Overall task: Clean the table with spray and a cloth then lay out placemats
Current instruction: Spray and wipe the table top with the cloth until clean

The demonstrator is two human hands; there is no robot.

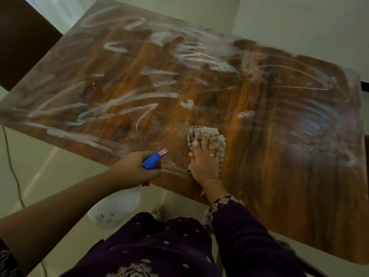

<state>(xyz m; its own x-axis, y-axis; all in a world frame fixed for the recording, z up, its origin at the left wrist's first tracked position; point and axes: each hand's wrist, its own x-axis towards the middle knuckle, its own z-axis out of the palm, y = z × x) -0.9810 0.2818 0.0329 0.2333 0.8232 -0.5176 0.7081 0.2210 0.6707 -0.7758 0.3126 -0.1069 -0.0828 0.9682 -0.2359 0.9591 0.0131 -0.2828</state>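
Wooden table (279, 156) on a pale floor (50, 176), seen from above, its top crossed by white foamy streaks (155, 94) that are densest on the far and left parts. A checked cloth (215, 134) lies bunched on the table top near the front edge. The right hand (203, 160) rests on it with fingers extended and spread, pressing it flat against the wood; a ring (211, 154) and a thin bracelet (213, 181) are visible. The left hand (131, 168), just beside the right and over the table's front edge, grips the neck of a spray bottle (117, 206), fingers curled round it below the blue trigger head (154, 158). The bottle's translucent white body hangs below the table edge. A dark cable (12, 166) trails across the floor at left.
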